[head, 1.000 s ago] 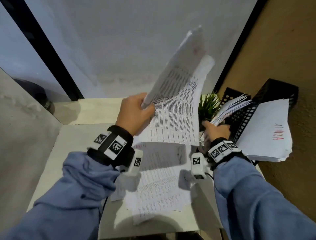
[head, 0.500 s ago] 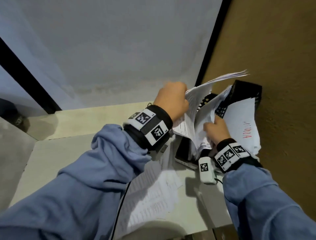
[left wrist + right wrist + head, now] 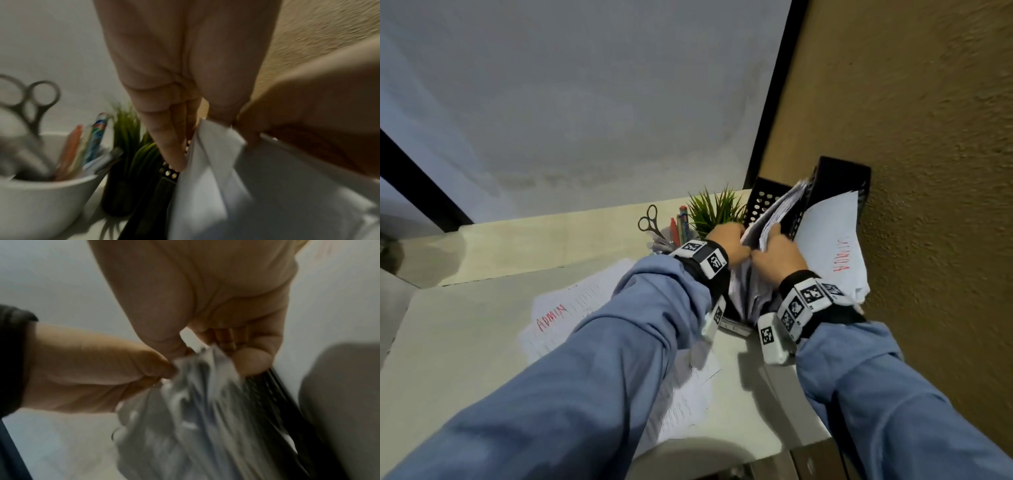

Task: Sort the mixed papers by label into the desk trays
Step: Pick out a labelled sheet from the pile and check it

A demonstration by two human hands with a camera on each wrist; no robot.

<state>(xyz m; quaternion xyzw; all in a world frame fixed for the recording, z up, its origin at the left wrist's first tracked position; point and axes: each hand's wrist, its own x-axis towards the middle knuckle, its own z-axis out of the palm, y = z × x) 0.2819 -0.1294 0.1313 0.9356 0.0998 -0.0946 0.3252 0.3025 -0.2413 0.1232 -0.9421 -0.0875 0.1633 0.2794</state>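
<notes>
On the desk point(image 3: 465, 342) at left lay loose papers point(image 3: 558, 313). The left hand point(image 3: 726, 240) and right hand point(image 3: 777, 255) both pinched the sheaf point(image 3: 770, 222), angled up-right into the black tray point(image 3: 835, 178) just ahead, right hand nearer.

Office desk corner: pale worktop point(image 3: 482, 342), black mesh paper trays point(image 3: 835, 181), white cup point(image 3: 41, 194) with scissors point(image 3: 650, 219) and pens point(image 3: 678, 222), small potted plant point(image 3: 712, 209), printed sheets labelled "ADMIN" point(image 3: 558, 315).
</notes>
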